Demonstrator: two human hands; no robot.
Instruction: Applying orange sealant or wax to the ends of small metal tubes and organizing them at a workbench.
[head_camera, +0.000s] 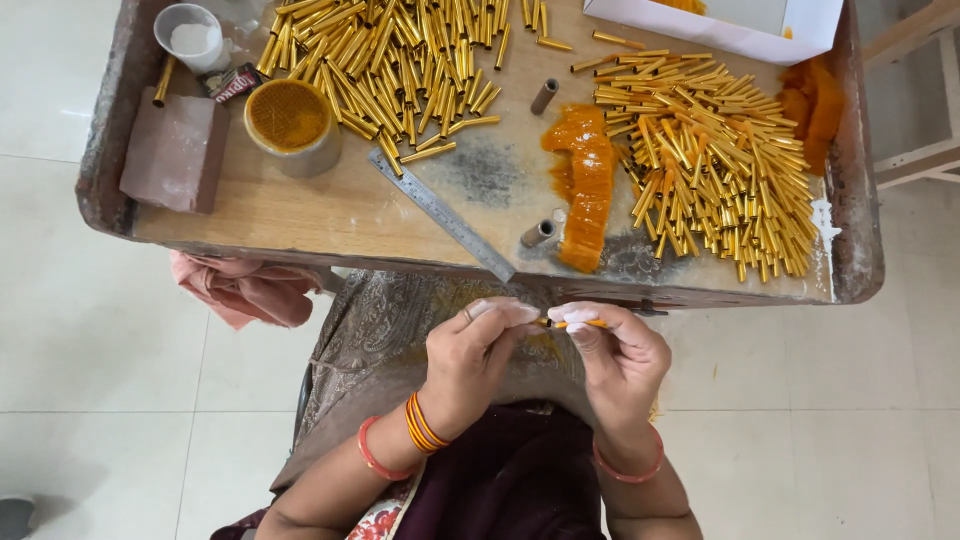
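The work surface is a low wooden tray table (330, 215) with a raised, worn rim, standing on a pale tiled floor (90, 350). Its top is stained with orange powder and grey smears. A steel ruler (441, 214) lies diagonally across the middle.

Two heaps of short gold tubes occupy the board: one at upper centre (385, 60), one at the right (715, 165). A ridge of orange material (583, 185) lies between them.

Containers: a round tin (290, 125) at the left holds orange powder; a small white cup (192, 37) at the far left corner holds white powder; a white box (720, 28) sits at the far right edge, contents unclear. A brown block (175, 150) lies beside the tin.

Below the table's near edge, the left hand (475, 360) and right hand (615, 360) both pinch a thin orange-tipped stick (572, 323) between powdered fingertips, closed on it.
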